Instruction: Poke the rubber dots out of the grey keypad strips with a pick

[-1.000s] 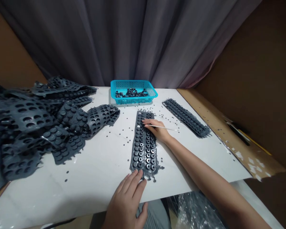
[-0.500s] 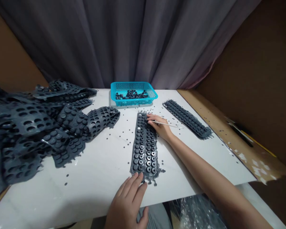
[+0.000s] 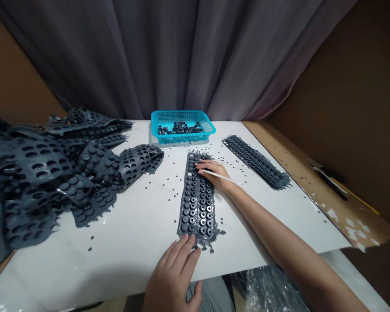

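Observation:
A dark grey rubber sheet (image 3: 197, 203) with rows of round raised knobs lies lengthwise before me on the white tabletop. My right hand (image 3: 212, 173) is over its upper right part, fingers closed around a thin white stick (image 3: 223, 177). The stick slants down to the right across the hand; its working end is hidden by the fingers. At the sheet's near edge, my left hand (image 3: 175, 268) rests with fingertips on the rubber, fingers stretched out and holding nothing. Two white spots show through the sheet's left side.
A turquoise basket (image 3: 183, 138) with small dark pieces stands at the back. Crumpled rubber sheets (image 3: 48, 169) are heaped at left. Another knobbed sheet (image 3: 256, 161) lies at right, near a yellow stick (image 3: 355, 195). Small dark discs (image 3: 90, 249) are scattered about.
My right hand has moved slightly left and nearer to me over the sheet, and the white stick has tilted more steeply. My left hand stays in place.

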Demonstrator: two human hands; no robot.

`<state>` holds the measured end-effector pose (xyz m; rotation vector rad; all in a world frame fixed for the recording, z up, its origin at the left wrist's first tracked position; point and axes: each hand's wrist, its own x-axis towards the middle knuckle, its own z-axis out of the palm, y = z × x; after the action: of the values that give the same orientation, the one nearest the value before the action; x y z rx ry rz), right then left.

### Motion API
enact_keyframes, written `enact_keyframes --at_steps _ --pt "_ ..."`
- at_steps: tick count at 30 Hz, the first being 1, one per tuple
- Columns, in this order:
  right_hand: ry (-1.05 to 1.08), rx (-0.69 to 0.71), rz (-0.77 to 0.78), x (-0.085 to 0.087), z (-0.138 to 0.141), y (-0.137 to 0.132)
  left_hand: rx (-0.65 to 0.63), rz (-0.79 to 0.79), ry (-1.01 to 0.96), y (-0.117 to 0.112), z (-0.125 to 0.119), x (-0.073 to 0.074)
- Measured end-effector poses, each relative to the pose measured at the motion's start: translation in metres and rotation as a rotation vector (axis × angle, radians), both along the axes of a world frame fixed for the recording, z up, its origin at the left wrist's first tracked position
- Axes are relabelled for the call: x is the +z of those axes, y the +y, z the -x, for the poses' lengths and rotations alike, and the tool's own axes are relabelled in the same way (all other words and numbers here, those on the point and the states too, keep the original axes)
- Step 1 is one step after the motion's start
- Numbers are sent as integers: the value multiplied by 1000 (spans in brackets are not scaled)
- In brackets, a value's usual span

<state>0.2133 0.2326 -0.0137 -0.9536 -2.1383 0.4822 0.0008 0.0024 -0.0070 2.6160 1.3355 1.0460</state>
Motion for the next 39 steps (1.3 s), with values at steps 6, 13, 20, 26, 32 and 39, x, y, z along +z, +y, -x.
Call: enact_keyframes --at_steps 6,13,20,26,32,39 --pt "-1 0 -25 -1 -1 0 3 -6 11 0 0 2" --pt "-85 10 -36 2 -2 -4 2 -18 8 0 0 1" --pt "-173 12 -85 1 -2 3 4 -31 16 1 1 0" --pt "-304 20 -192 5 -1 6 7 -40 28 1 1 1" --pt "-167 -115 -144 8 -3 22 10 -54 22 1 1 -2" --pt "19 -140 -79 11 -3 15 49 -26 -95 -5 -4 -27"
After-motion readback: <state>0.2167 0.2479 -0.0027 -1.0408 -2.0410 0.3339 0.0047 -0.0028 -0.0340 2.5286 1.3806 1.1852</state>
